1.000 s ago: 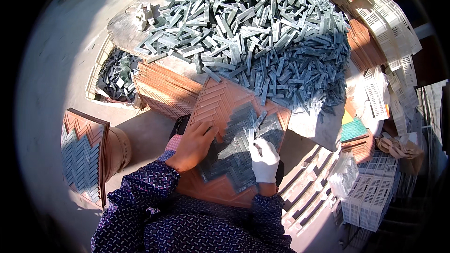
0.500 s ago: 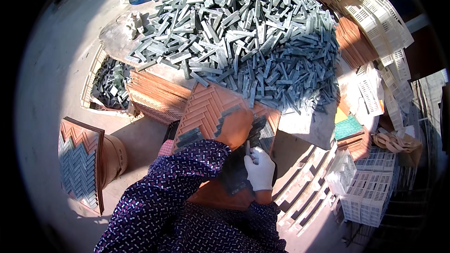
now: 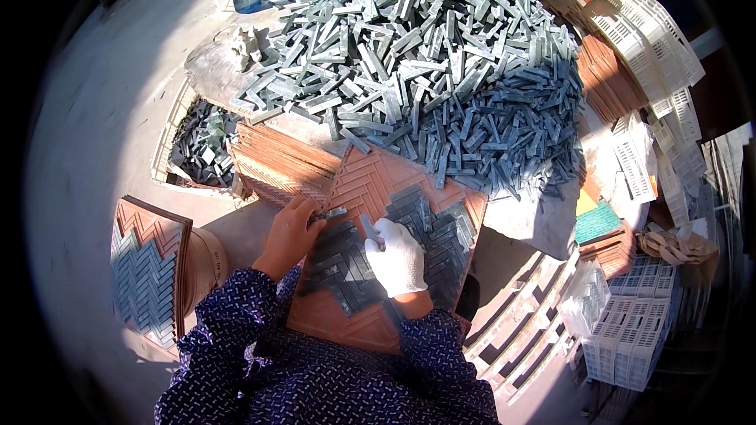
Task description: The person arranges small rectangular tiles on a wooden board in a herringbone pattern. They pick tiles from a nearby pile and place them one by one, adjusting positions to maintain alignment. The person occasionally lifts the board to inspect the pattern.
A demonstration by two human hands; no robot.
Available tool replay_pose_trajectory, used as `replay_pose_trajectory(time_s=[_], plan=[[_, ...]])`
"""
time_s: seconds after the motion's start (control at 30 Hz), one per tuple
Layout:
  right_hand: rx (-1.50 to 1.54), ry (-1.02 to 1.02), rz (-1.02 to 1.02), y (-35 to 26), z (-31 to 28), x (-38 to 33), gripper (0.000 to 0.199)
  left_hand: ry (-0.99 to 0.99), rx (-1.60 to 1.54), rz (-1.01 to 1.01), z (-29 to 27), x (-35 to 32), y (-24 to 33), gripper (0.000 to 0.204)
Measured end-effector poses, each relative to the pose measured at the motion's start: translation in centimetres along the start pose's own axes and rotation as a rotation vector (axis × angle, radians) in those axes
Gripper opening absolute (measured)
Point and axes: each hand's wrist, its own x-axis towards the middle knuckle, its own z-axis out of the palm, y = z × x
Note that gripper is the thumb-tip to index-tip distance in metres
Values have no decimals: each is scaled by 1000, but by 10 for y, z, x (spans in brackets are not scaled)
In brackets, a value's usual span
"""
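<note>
A reddish-brown mould board (image 3: 358,179) with herringbone grooves lies tilted in front of me, partly filled with dark grey stone strips (image 3: 339,264). My bare left hand (image 3: 290,234) is at its left edge, thumb and fingertips pinching the end of a small grey strip (image 3: 335,212). My right hand (image 3: 398,260), in a white glove, is above the middle of the board. Between its thumb and fingers a light grey strip (image 3: 368,227) stands up. Under the gloved hand part of the pattern is hidden.
Beyond the board rises a large heap of loose grey strips (image 3: 425,55). Stacked boards (image 3: 283,159) adjoin it at left; another stack (image 3: 150,267) rests on a round drum. A crate of dark pieces (image 3: 161,149) is far left. White plastic crates (image 3: 630,338) stand at right.
My left hand has swung from over the board's middle to its left edge, uncovering the strips there. My right hand has shifted left and away from me. The whole view has shifted slightly.
</note>
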Motion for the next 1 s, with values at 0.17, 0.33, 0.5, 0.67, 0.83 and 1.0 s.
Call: replay_pose_trajectory(time_s=[0.17, 0.33, 0.5, 0.67, 0.83, 1.0], plan=[[-108, -68, -58, -4, 7, 4, 14, 64, -42, 40, 9, -13, -1, 23], [-153, -102, -129, 1, 5, 8, 18, 89, -90, 40, 14, -15, -2, 24], [-2, -188, -92, -1, 6, 25, 24, 91, -62, 44, 11, -15, -2, 24], [-50, -333, -119, -1, 6, 46, 22, 91, -52, 67, 13, -12, -3, 23], [16, -389, -94, -2, 0, 52, 14, 105, -1, 106, 11, -12, 3, 18], [55, -360, -47, 2, 4, 47, 13, 101, 66, 188, 14, -12, 3, 14]])
